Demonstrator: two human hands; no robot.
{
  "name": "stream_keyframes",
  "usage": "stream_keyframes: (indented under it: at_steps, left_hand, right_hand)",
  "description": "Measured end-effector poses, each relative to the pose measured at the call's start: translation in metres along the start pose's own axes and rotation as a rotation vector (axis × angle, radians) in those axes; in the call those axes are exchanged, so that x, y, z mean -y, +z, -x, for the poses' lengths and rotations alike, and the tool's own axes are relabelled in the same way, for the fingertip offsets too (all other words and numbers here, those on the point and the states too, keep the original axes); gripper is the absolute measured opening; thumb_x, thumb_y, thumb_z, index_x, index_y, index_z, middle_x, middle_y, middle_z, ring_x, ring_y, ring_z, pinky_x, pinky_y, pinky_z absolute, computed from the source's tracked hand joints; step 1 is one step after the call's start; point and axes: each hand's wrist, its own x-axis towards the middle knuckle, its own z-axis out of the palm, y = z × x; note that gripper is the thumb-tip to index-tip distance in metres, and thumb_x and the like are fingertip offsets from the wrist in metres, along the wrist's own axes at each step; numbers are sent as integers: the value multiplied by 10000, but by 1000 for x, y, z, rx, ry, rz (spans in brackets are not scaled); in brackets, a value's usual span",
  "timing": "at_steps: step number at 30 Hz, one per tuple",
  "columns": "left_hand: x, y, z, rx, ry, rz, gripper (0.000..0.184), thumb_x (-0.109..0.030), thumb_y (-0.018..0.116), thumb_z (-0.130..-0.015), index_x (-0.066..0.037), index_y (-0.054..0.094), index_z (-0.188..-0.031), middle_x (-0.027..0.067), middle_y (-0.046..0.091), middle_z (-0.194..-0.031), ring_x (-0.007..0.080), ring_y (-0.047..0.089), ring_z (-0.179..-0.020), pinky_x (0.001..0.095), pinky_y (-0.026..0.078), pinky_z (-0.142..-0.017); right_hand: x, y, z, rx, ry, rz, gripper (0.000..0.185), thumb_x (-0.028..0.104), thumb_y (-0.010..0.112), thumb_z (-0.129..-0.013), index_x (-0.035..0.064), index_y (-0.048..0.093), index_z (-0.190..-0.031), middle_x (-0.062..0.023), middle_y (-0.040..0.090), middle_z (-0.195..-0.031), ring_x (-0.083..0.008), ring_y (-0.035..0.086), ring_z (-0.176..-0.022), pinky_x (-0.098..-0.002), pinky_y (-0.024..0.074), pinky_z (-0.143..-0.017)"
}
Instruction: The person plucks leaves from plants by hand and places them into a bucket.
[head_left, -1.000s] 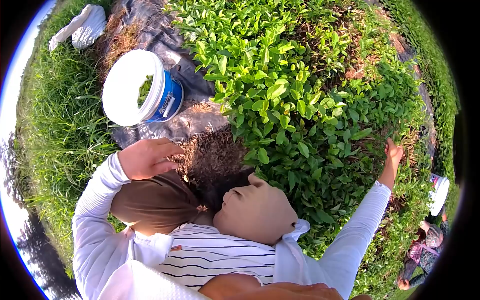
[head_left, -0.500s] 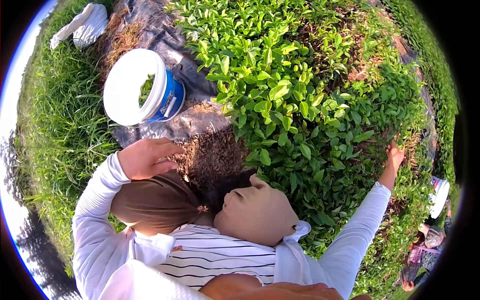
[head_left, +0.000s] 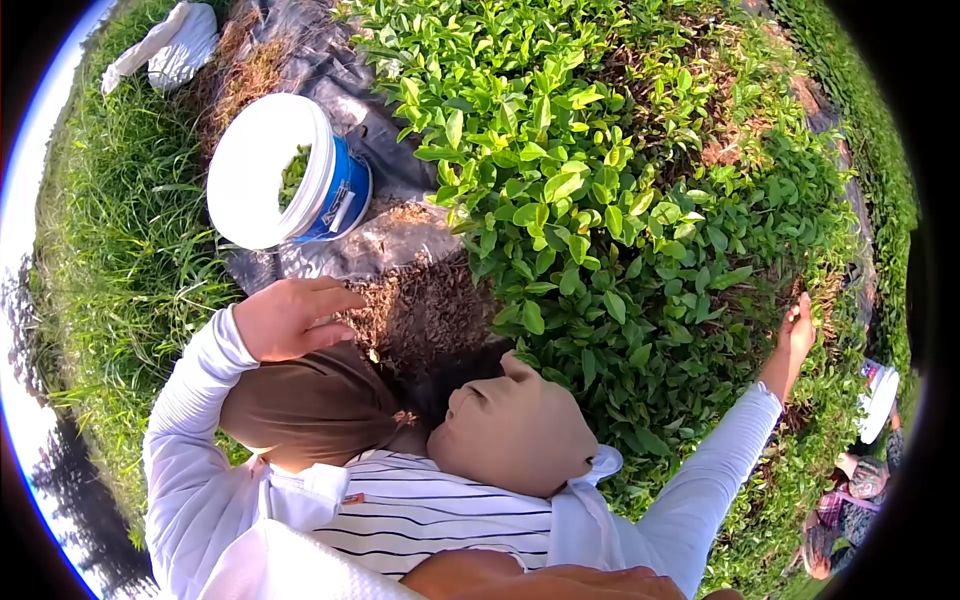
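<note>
In the head view, held the left hand (head_left: 298,320) on the near side of the bucket (head_left: 343,190), over the left knee (head_left: 300,400), fingers loosely apart, with nothing seen in them. Stretched the right hand (head_left: 795,335) well to the right of the bucket, across the leafy bushes (head_left: 570,190), fingers curled and narrow. Could not tell of any leaf pinched between them. Found the bushes right of the bucket, and some picked leaves (head_left: 294,178) inside it. Spotted a white sack (head_left: 183,50) beyond and left of the bucket, on the grass (head_left: 120,220), and a co-worker (head_left: 850,505) far to its right.

At that long reach, seemed best to work with light fingertips and an easy wrist, to part the twigs rather than drag at them, and to lean only as far as balance allowed. Looked wise, too, to keep the sleeve (head_left: 715,465) clear of the stems.

Compared with the earlier frame, showed the right hand slightly farther from the bucket, fingertips lifted and less buried in the leaves. Kept the left hand nearly unchanged, likewise the bucket.
</note>
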Motion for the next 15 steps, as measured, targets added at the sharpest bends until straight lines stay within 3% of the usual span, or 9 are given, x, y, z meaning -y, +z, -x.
stream_keyframes:
  at_steps: [3, 5, 8, 9, 13, 15]
  left_hand:
    - [1, 0, -2, 26, -20, -24, 357, -205, 606, -859, 3, 547, -1143, 180, 598, -1025, 360, 591, -910, 405, 476, -796]
    - [-1, -2, -6, 37, -23, -18, 356, -210, 603, -861, 4, 549, -1140, 181, 598, -1022, 362, 592, -907, 406, 475, -798]
    - [-4, -5, -10, 52, -28, -10, 360, -212, 599, -862, 6, 549, -1144, 185, 598, -1030, 364, 591, -919, 406, 474, -809]
    - [-3, -5, -10, 50, -20, -7, 362, -211, 599, -861, 6, 547, -1147, 186, 598, -1032, 364, 590, -922, 405, 473, -811]
    - [-2, -3, -12, 62, -26, -18, 369, -209, 603, -858, 6, 545, -1153, 188, 597, -1041, 362, 589, -930, 403, 473, -818]
    - [-2, -3, -13, 60, -35, -12, 369, -210, 605, -858, 8, 546, -1150, 187, 597, -1038, 362, 589, -927, 404, 472, -818]
  right_hand:
    - [27, -65, -28, 115, -81, -448, 102, 93, 570, -904, 4, 563, -953, -37, 580, -776, -102, 511, -634, -211, 438, -540]
    - [59, -32, 26, -92, -1, -311, 156, 172, 633, -875, 41, 569, -930, -23, 568, -747, -96, 496, -588, -205, 421, -489]
    - [55, -50, 19, -175, 57, -69, 240, 261, 708, -821, 64, 580, -867, -6, 549, -708, -91, 486, -554, -209, 396, -425]
    - [59, -28, 42, -218, 14, 1, 234, 249, 718, -813, 62, 584, -852, 0, 527, -669, -90, 478, -540, -215, 403, -419]
    - [23, -43, -18, -219, -11, 214, 132, 103, 676, -822, 33, 604, -908, -50, 609, -743, -119, 577, -564, -216, 469, -447]
    - [16, -35, -33, -151, 9, 406, 205, 134, 697, -798, 15, 596, -930, -40, 590, -688, -110, 540, -513, -214, 448, -422]
